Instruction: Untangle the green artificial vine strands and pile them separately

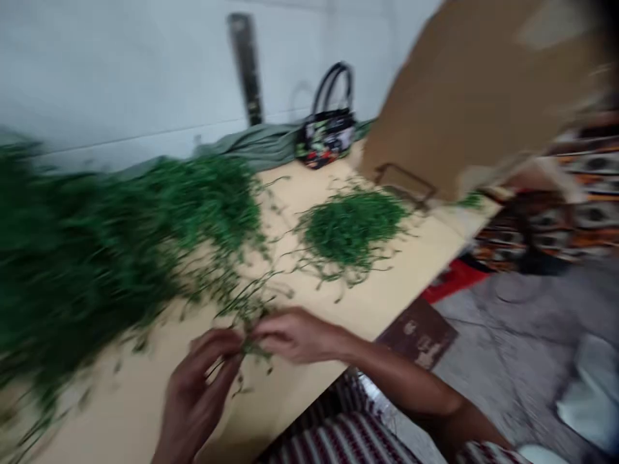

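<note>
Both my hands work close together over the near part of the table (358,296). My left hand (200,377) pinches thin green strands (249,322) between thumb and fingers. Coming in from the right, my right hand (294,335) has its fingertips closed on the same strands, almost touching the left. The strands are curly, some with small dark ends; whether they are plant stems or cords I cannot tell. Just beyond my hands lies a small heap of them (355,222). A much larger green pile (120,238) spreads across the left side, blurred.
A flowered handbag (326,138) with dark handles stands by the wall, beside a grey-green cloth (264,145). A large brown cardboard sheet (464,96) rises at the right. Another person in patterned clothing (590,193) sits behind it. Below the table edge is a maroon box (418,332).
</note>
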### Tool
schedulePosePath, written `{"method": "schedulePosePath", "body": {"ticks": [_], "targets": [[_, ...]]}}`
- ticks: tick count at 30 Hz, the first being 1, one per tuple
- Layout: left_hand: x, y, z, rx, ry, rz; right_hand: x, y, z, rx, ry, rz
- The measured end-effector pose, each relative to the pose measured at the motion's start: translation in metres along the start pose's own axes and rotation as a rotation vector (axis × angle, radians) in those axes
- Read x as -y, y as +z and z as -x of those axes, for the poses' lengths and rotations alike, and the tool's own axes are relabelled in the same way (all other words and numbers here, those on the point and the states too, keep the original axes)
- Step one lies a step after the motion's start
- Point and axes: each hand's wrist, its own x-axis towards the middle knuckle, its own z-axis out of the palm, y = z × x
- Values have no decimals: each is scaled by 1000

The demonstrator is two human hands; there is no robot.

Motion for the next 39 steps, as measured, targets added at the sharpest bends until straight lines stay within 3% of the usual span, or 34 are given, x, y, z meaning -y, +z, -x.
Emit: {"method": "schedulePosePath", "body": {"ticks": [4,6,9,12,19,25,32,39], "targets": [[5,-6,8,64,-109,104,-6,-9,4,-329,-32,-5],[3,-3,6,58,-120,134,0,-13,4,-360,-110,34],[-2,-2,4,64,-108,165,10,-7,1,-241,-235,58],[-3,-2,5,68,-76,162,10,5,-5,-147,-243,55],[-3,1,7,66,-18,31,3,11,-5,-96,-115,26],[-5,1,8,104,13,-121,1,8,-2,-46,-197,157],[-6,-6,6,327,156,-231,-1,4,-3,154,-314,318],[-9,-9,7,453,238,-235,1,0,-8,284,-400,352]]}}
